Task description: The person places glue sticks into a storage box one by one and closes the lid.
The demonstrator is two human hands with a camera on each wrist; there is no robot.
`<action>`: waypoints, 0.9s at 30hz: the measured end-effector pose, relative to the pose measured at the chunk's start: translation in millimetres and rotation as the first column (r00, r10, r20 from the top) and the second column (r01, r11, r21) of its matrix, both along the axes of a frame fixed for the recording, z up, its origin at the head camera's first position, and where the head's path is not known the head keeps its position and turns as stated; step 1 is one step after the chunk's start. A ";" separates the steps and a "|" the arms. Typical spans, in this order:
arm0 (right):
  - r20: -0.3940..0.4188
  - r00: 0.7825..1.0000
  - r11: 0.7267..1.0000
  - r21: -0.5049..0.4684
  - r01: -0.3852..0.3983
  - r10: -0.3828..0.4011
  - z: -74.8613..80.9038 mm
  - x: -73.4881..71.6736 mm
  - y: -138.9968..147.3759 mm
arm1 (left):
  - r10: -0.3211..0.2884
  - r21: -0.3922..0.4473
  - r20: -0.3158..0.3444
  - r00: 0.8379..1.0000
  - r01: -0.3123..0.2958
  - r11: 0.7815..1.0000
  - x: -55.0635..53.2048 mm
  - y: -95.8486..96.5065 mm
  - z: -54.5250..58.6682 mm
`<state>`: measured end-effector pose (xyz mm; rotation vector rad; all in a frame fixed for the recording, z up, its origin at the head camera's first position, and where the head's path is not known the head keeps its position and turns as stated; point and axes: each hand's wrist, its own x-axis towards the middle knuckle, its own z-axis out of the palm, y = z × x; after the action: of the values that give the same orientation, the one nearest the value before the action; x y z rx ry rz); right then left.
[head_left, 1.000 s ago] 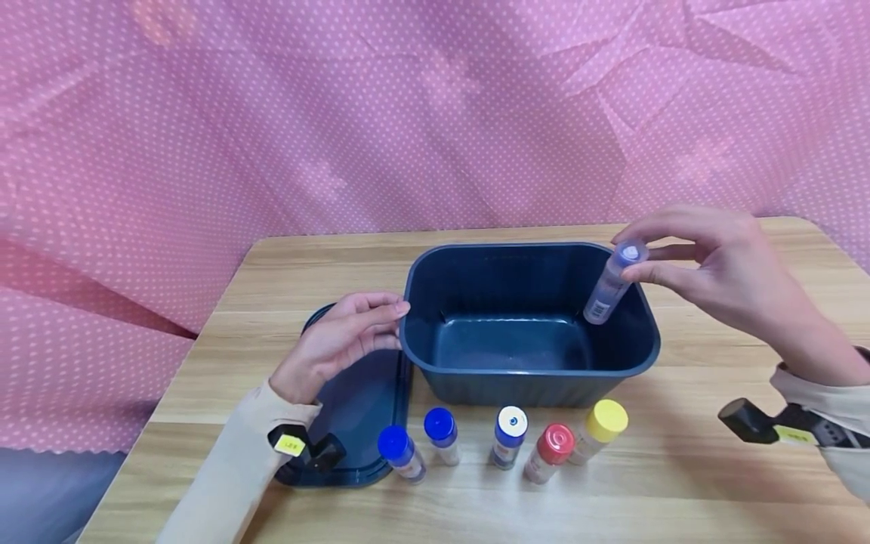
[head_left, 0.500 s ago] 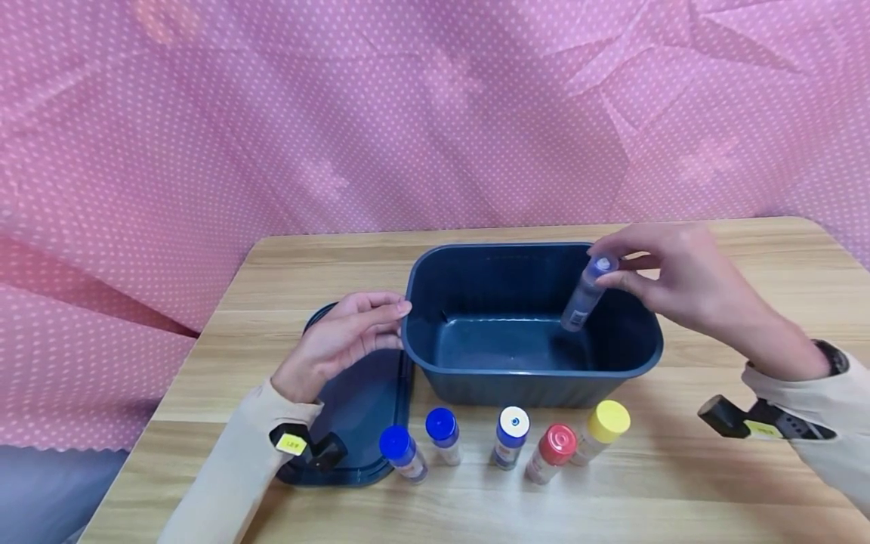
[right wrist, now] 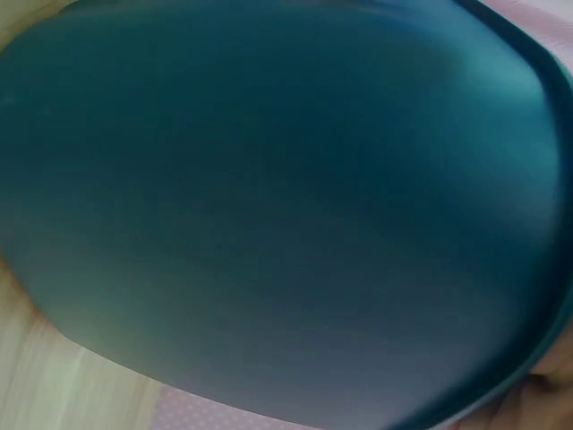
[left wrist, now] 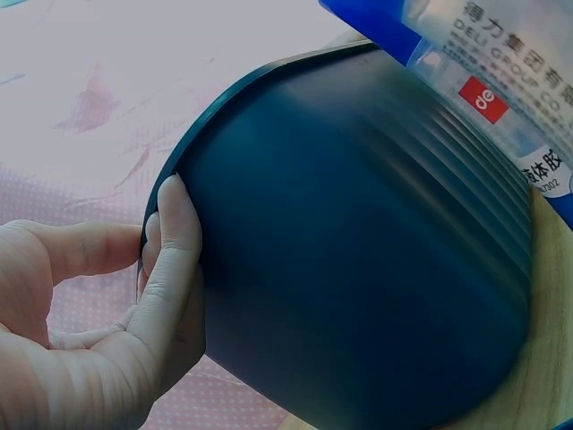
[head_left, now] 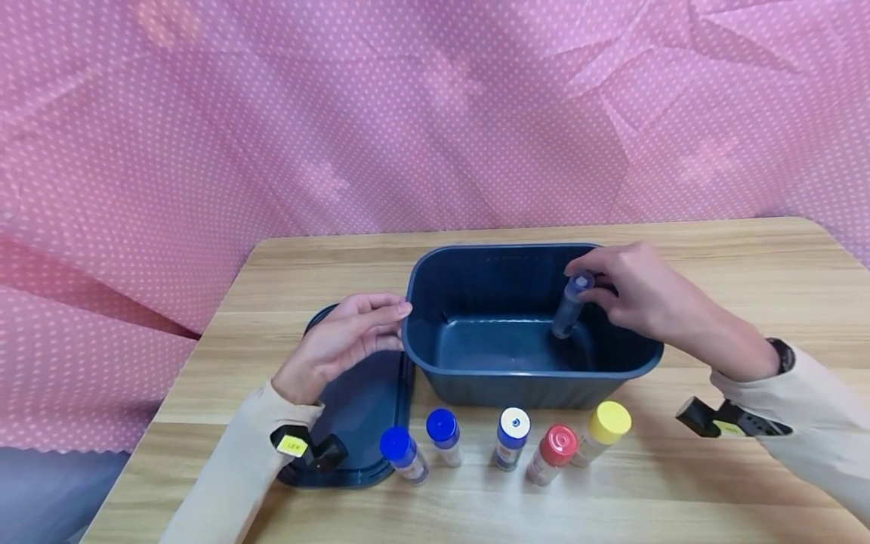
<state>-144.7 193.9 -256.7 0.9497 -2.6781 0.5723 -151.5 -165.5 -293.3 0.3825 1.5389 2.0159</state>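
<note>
A dark blue storage box (head_left: 516, 387) stands uncovered on the table. My left hand (head_left: 350, 336) pinches its left rim, with the fingers against the outer wall in the left wrist view. My right hand (head_left: 635, 291) reaches over the right side and pinches a translucent glue bottle (head_left: 567, 311) near its top. The bottle hangs slightly tilted inside the box, its lower end near the floor. In the right wrist view the box wall (right wrist: 269, 197) fills most of the picture and hides the bottle; only part of the hand (right wrist: 537, 399) shows at the lower right.
Several glue bottles stand in front of the box: two blue-capped (head_left: 443, 429), one with a white top (head_left: 511, 438), one red-capped (head_left: 553, 455), one yellow-capped (head_left: 605, 431). The lid (head_left: 360, 415) lies left of the box, under my left arm. Pink dotted cloth (head_left: 435, 113) hangs behind.
My right hand has moved left and down with the glue bottle, bringing it from the right wall farther into the box. The left hand stays at the rim.
</note>
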 end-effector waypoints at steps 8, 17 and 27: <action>0.011 1.000 1.000 0.002 0.001 -0.001 -7.5 -2.9 -0.5 | 0.003 -0.008 -0.005 1.000 -0.003 1.000 0.5 0.1 -2.0; -0.016 1.000 0.998 -0.064 -0.002 0.001 -5.1 1.4 2.3 | 0.007 -0.011 -0.010 1.000 -0.007 1.000 1.6 -1.3 -3.0; -0.252 0.965 0.964 -0.266 0.000 -0.070 3.1 29.5 15.1 | 0.001 -0.004 -0.017 1.000 -0.001 1.000 2.1 -1.7 -2.9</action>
<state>-115.2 209.0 -253.6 0.8358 -2.3121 0.7213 -149.4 -167.2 -296.1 0.3982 1.5537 2.0146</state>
